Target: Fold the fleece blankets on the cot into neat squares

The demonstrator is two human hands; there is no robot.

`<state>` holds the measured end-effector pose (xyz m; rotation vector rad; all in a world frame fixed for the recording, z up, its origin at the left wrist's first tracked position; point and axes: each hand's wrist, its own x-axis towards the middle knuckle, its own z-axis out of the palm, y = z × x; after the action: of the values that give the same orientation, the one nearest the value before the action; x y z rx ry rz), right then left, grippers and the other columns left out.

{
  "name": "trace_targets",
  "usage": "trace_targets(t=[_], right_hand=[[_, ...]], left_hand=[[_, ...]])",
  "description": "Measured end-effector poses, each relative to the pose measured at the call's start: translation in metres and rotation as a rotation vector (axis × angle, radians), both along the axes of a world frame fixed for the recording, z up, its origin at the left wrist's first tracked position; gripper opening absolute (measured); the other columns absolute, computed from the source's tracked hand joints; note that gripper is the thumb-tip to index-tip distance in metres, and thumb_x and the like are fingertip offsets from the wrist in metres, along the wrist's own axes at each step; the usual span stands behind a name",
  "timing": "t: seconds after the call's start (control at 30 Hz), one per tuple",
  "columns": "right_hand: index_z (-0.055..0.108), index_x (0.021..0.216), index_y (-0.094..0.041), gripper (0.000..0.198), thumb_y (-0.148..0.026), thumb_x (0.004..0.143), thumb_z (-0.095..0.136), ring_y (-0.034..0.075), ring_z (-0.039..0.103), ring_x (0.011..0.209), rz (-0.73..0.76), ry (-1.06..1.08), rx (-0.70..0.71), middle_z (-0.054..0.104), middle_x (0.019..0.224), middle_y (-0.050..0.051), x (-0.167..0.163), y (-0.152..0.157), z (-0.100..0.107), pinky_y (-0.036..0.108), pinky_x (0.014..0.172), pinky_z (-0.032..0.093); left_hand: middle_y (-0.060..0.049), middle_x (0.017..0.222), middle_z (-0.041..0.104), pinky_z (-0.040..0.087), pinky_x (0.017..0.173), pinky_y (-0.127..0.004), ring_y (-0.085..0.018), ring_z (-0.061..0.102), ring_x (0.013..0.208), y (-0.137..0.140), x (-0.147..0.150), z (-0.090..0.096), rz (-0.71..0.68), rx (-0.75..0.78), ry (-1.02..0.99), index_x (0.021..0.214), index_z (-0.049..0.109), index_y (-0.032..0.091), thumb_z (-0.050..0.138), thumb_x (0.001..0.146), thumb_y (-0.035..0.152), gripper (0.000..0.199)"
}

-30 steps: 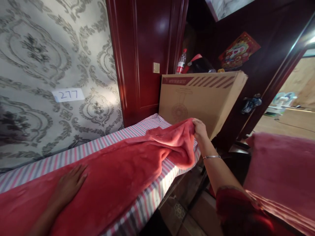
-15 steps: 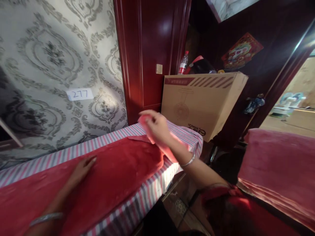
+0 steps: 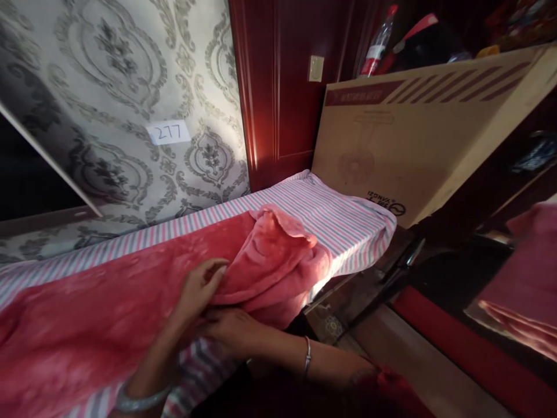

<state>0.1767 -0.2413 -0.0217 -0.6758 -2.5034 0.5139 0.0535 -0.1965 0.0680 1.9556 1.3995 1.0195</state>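
A plush red blanket [image 3: 143, 290] lies lengthwise over a striped cloth [image 3: 343, 215]. Its right end is turned back in a loose, rumpled fold with the paler edge up. My left hand [image 3: 198, 293] rests on the blanket at the left side of this fold, thumb and forefinger apart. Just below it, my right hand [image 3: 232, 332] is closed on the blanket's near edge, its fingertips partly hidden by the cloth. Both wrists wear silver bangles.
A large cardboard box [image 3: 383, 139] stands behind the right end, with a plastic bottle [image 3: 378, 46] on top. At the right is a pile of folded pink blankets [image 3: 526, 278]. A patterned wall [image 3: 113, 58] runs along the far side.
My right hand has come back from the far right corner to the blanket's near edge. My left hand has moved right, and the blanket's end now lies folded over. The view has tilted down.
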Motion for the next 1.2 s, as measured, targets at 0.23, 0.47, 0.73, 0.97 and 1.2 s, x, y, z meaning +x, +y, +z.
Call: trace_targets(t=[0.23,0.47,0.73,0.97,1.2], right_hand=[[0.068,0.118,-0.033,0.032,-0.024,0.093,0.052,0.019,0.065,0.107,0.007,0.169,-0.193,0.071,0.118,-0.001,0.057,-0.029,-0.015,0.028,0.091,0.051],[0.070,0.087,-0.021,0.026,-0.040,0.086,0.053,0.019,0.065,0.069,-0.636,0.676,-0.637,0.071,0.077,0.005,0.150,-0.047,-0.076,0.031,0.065,0.051],[0.065,0.101,-0.024,0.057,-0.049,0.053,0.081,0.024,0.066,0.095,-0.954,1.071,-1.144,0.071,0.106,0.006,0.155,-0.047,-0.111,0.032,0.071,0.051],[0.067,0.092,-0.021,0.055,-0.061,0.058,0.082,0.016,0.058,0.057,-0.728,1.075,-1.208,0.064,0.069,-0.001,0.148,-0.070,-0.102,0.030,0.056,0.051],[0.054,0.136,-0.031,0.067,-0.058,0.077,0.071,0.015,0.051,0.051,-0.945,1.079,-0.758,0.062,0.074,-0.003,0.175,-0.084,-0.031,0.026,0.044,0.043]], left_hand=[[-0.006,0.105,0.072,0.054,0.079,-0.035,-0.020,0.065,0.090,0.005,0.054,0.004,-0.497,0.061,0.250,0.106,0.067,0.022,0.058,0.087,0.035,0.025],[-0.011,0.107,0.064,0.049,0.091,-0.044,-0.027,0.058,0.099,0.000,0.053,-0.021,-0.482,0.261,0.711,0.098,0.060,0.018,0.058,0.087,0.027,0.014],[-0.011,0.111,0.064,0.047,0.099,-0.042,-0.025,0.060,0.105,-0.010,0.051,-0.032,-0.379,0.359,0.744,0.107,0.059,0.019,0.040,0.086,0.007,0.031],[-0.007,0.097,0.064,0.053,0.081,-0.034,-0.021,0.063,0.089,-0.024,0.012,-0.029,-0.231,0.410,0.647,0.095,0.061,0.021,0.045,0.076,0.008,0.028],[-0.007,0.096,0.065,0.052,0.079,-0.033,-0.022,0.063,0.087,-0.047,-0.057,-0.002,0.036,0.492,0.633,0.093,0.063,0.024,0.044,0.082,0.018,0.023]])
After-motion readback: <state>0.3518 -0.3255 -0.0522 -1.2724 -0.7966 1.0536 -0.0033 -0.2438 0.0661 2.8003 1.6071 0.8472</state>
